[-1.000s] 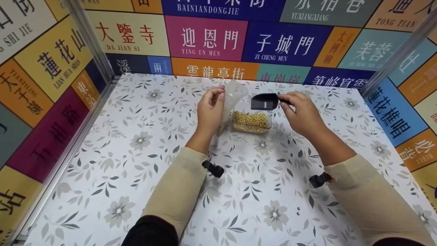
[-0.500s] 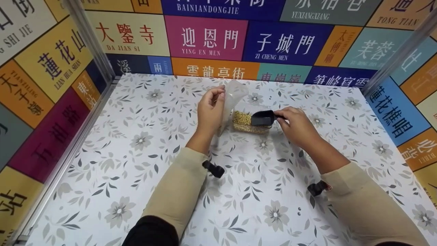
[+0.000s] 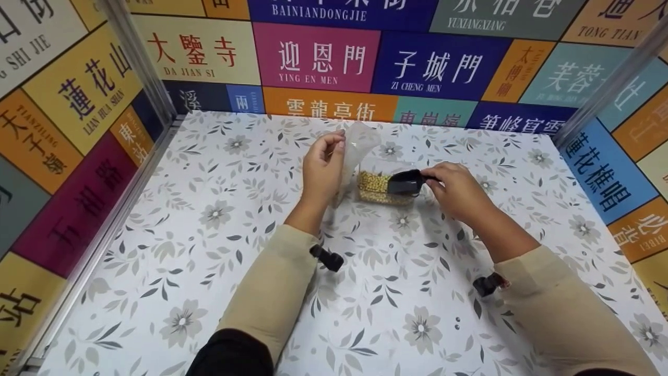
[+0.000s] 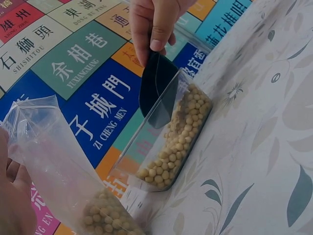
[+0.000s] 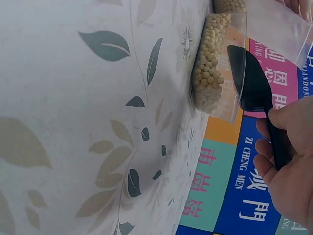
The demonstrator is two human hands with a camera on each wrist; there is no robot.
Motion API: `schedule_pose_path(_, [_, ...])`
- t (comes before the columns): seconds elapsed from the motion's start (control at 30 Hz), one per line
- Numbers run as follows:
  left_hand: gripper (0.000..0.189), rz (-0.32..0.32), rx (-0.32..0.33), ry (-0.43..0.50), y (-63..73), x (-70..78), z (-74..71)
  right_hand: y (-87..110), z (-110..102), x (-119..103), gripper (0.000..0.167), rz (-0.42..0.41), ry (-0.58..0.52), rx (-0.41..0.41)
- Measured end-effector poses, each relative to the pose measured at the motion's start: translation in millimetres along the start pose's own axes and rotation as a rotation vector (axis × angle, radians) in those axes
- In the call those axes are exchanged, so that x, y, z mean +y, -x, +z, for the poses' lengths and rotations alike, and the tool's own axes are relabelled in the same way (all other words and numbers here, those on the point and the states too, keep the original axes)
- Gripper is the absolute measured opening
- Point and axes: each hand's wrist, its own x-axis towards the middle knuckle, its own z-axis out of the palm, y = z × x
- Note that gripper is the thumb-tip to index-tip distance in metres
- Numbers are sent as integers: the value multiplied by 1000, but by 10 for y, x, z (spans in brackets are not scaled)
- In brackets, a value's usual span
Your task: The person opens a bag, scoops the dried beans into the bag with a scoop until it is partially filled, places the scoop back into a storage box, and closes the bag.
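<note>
My left hand point(image 3: 322, 169) grips an upright clear plastic bag point(image 3: 360, 143) by its upper part. Soybeans point(image 4: 107, 215) lie at the bottom of that bag in the left wrist view. Right beside it stands a clear rectangular box point(image 4: 128, 157) holding a layer of soybeans point(image 3: 372, 181). The handle of a black scoop point(image 3: 404, 184) is pinched between the thumb and fingers of my right hand point(image 3: 455, 190). The scoop's blade is tilted and reaches past the box's rim at the right end. Whether its tip touches the beans I cannot tell.
A white tablecloth point(image 3: 355, 292) with grey flowers and leaves covers the table. Behind it and at both sides rise panels point(image 3: 315, 60) with coloured lettered blocks. Metal posts point(image 3: 143, 62) stand at the back corners.
The right hand has brought the scoop down from above the box into its right end, tilting it slightly lately. The left hand and the bag stay where they were.
</note>
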Motion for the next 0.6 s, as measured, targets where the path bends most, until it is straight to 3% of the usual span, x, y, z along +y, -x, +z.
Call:
schedule_pose_path(0.3, [18, 36, -17, 3, -1, -21, -6, -55, 95, -12, 29, -145, 96, 21])
schedule_pose_path(0.6, [18, 20, -11, 3, 0, -20, -6, -186, 156, -108, 31, -166, 117, -55])
